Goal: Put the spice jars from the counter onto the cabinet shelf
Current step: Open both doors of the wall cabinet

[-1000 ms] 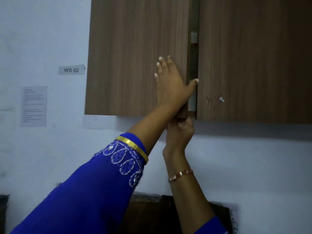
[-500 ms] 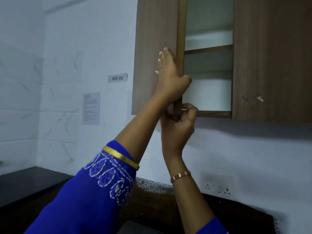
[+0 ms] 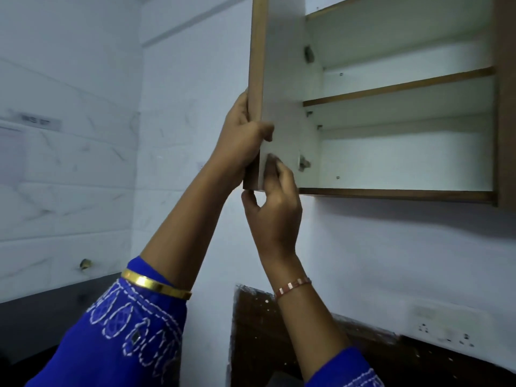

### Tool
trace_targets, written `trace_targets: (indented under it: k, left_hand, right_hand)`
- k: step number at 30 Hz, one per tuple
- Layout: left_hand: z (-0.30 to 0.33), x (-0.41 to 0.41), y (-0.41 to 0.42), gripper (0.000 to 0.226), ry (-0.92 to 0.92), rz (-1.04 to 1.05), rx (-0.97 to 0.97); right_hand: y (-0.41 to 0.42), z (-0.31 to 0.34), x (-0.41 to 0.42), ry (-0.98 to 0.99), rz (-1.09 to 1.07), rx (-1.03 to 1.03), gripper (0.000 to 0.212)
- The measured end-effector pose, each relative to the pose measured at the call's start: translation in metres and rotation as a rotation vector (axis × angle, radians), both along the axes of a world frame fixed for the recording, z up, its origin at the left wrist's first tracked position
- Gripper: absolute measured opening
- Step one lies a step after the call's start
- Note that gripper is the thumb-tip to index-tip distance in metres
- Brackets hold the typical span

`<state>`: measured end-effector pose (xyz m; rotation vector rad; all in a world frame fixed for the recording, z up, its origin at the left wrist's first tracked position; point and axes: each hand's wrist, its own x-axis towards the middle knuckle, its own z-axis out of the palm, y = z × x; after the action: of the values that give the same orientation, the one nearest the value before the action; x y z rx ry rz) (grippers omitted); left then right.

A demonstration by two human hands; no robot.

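Wood-grain door: the cabinet door (image 3: pixel 258 88) stands swung wide, its brown edge toward the camera and its pale inner face turned to the shelves.
Left hand: the left hand (image 3: pixel 240 141) grips the door's free edge, fingers behind it and thumb curled onto the inner face.
Right hand: the right hand (image 3: pixel 275 199) pinches the door's bottom corner, fingers on the inner face, thumb just under the edge.
Cabinet: the cabinet (image 3: pixel 396 192) is open on its left half; the right door (image 3: pixel 506 107) is shut.
Contents: the middle shelf (image 3: pixel 399 86) and the floor below it show nothing on them; white walls and hinges only.
Spice jars: none in view; the dark counter (image 3: pixel 279 344) below shows no jar where it is visible.
Risk: if both hands let go, I judge the door may drift back and block the shelf.
Risk: reaching down for jars, the head could meet the door's lower corner.
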<state>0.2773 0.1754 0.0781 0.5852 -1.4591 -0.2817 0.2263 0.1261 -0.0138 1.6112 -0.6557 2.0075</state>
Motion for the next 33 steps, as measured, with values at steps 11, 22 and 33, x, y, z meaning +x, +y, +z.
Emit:
trace_targets:
  k: [11,22,33]
  left_hand:
    - [-0.013,0.132,-0.03,0.051,0.132,0.047,0.033]
    - [-0.026,0.131,-0.036,0.051,0.004,0.286,-0.102]
    - [-0.032,0.042,-0.021,0.059,0.109,0.463,-0.457]
  right_hand:
    - [-0.035,0.01,0.119,0.091,-0.266,0.067,0.055]
    - [-0.038,0.007,0.124,0.104,-0.222,0.049,0.053]
    - [-0.048,0.004,0.027,0.318,-0.137,0.019,0.047]
